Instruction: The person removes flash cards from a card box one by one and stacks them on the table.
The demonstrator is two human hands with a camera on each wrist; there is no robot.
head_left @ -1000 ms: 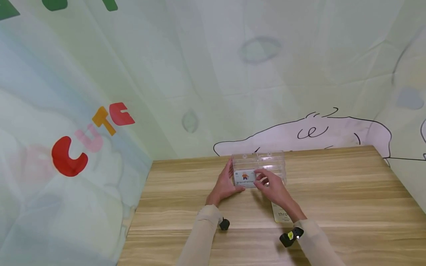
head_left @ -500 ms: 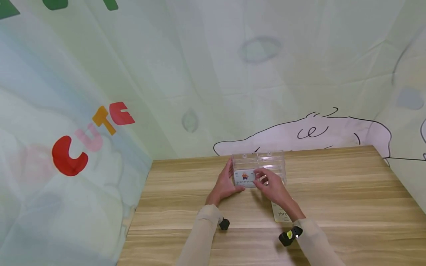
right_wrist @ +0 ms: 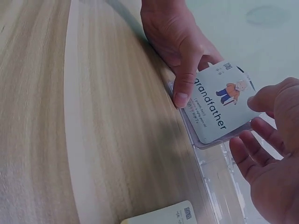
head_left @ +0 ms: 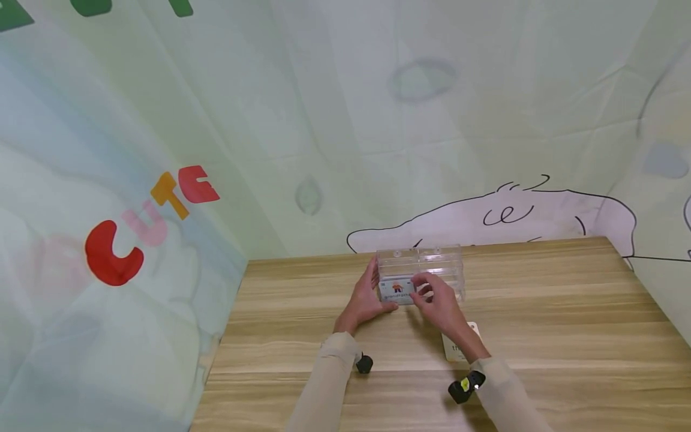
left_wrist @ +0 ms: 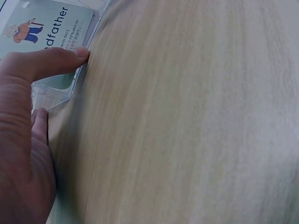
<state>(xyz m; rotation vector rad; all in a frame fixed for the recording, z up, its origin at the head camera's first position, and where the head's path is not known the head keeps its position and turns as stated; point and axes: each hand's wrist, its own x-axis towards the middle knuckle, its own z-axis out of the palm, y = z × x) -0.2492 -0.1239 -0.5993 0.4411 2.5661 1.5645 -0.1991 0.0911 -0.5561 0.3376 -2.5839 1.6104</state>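
A clear plastic card holder [head_left: 439,258] with tiered compartments stands near the table's back edge. In its front left compartment is a flashcard [head_left: 396,290] reading "grandfather", with a drawn figure holding a cane. My left hand [head_left: 365,302] grips the holder's left side, its thumb across the lower front, as the left wrist view confirms. My right hand [head_left: 439,300] has curled fingers at the right edge of the flashcard and seems to pinch it. In the right wrist view the flashcard [right_wrist: 219,105] sits slightly tilted, with more cards showing behind it.
Another card [head_left: 454,348], pale with a yellowish edge, lies on the wooden table [head_left: 540,336] partly under my right forearm. A printed fabric backdrop [head_left: 335,120] rises behind the table and along its left side.
My right forearm has shifted slightly left, baring the upper right corner of the loose card. The grandfather flashcard has tilted a little under my right fingers. My left hand stays put.
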